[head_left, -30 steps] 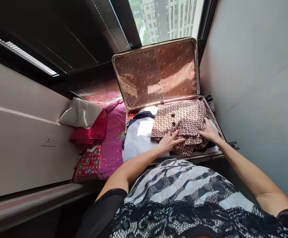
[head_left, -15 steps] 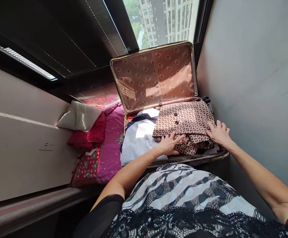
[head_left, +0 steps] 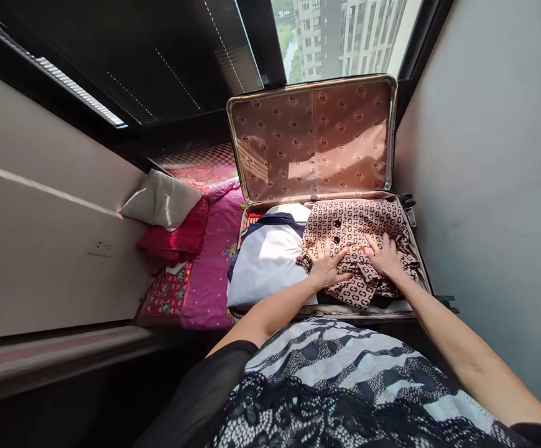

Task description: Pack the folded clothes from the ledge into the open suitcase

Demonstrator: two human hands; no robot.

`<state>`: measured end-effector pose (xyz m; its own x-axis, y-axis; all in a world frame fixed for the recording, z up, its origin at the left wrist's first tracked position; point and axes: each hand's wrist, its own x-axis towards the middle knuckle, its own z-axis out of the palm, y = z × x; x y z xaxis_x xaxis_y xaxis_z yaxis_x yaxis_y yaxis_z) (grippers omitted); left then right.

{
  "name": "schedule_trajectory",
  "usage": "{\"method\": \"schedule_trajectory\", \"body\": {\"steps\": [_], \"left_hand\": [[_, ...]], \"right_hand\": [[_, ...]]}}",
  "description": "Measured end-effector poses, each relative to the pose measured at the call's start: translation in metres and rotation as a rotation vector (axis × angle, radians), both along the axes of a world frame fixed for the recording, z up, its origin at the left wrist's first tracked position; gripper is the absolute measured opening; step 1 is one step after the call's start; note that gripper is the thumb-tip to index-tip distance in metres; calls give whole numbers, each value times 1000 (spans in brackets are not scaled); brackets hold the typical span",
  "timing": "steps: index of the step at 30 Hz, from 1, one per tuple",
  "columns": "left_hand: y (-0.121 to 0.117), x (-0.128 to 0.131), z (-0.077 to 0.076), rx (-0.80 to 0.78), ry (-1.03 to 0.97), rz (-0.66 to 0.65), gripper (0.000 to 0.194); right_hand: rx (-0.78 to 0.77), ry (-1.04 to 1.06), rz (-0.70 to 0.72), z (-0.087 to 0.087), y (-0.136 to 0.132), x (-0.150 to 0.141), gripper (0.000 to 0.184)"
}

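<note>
A folded beige garment (head_left: 359, 218) with a dark repeating pattern and two black buttons lies in the right half of an open suitcase (head_left: 316, 149). On its left part rests my left hand (head_left: 327, 264), fingers spread. My right hand (head_left: 386, 256) presses flat on its right part, fingers apart, and the cloth is rumpled beneath both palms. Beside the garment, filling the left half, is a white garment (head_left: 270, 252) with dark navy trim. What lies underneath the patterned garment is mostly hidden.
The raised lid leans near the window (head_left: 345, 37). Left of the case are a purple bedspread (head_left: 212, 261), a red cushion (head_left: 175, 239) and a pale satin pillow (head_left: 158, 202). A grey wall (head_left: 494, 155) stands close on the right.
My right hand has moved inward from the suitcase's right edge onto the patterned garment. The garment's lower right part has become more rumpled. The view has shifted slightly left.
</note>
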<state>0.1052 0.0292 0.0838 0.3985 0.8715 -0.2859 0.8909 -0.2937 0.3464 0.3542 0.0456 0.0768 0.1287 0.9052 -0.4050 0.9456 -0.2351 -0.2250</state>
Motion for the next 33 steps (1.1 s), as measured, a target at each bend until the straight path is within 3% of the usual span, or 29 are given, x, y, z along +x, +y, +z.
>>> {"method": "schedule_trajectory", "body": {"steps": [5, 10, 13, 15, 18, 20, 22, 24, 27, 29, 30, 31, 33], "left_hand": [[1, 8, 8, 48, -30, -3, 98], [-28, 7, 38, 89, -102, -54, 88], [-63, -27, 56, 210, -179, -109, 74], [-88, -65, 59, 262, -190, 13, 71], [-114, -123, 47, 185, -115, 417, 91], [-115, -145, 31, 70, -70, 595, 107], [-106, -150, 15, -38, -57, 639, 110], [-97, -147, 5, -90, -74, 625, 107], [-107, -159, -2, -54, -257, 534, 97], [-137, -188, -8, 14, -510, 490, 78], [-159, -207, -13, 51, -644, 527, 66], [-184, -229, -19, 89, -760, 623, 54], [-239, -279, -37, 123, -892, 996, 38]], "right_hand": [[104, -45, 15, 7, -2, 3, 74], [240, -67, 65, 21, -14, 14, 75], [421, -55, 171, 45, -14, 22, 76], [553, -22, 298, 67, -5, 9, 78], [643, 42, 580, 91, 3, -54, 79], [601, 57, 785, 92, -5, -114, 75], [507, 36, 957, 78, -20, -170, 68], [424, 6, 1056, 55, -35, -206, 68], [360, 9, 1094, 25, -39, -214, 81], [333, 51, 1095, 18, -24, -207, 93], [310, 87, 1100, 20, -15, -207, 98], [316, 127, 1091, 24, -6, -211, 101], [346, 161, 1078, 38, 7, -237, 100]]}}
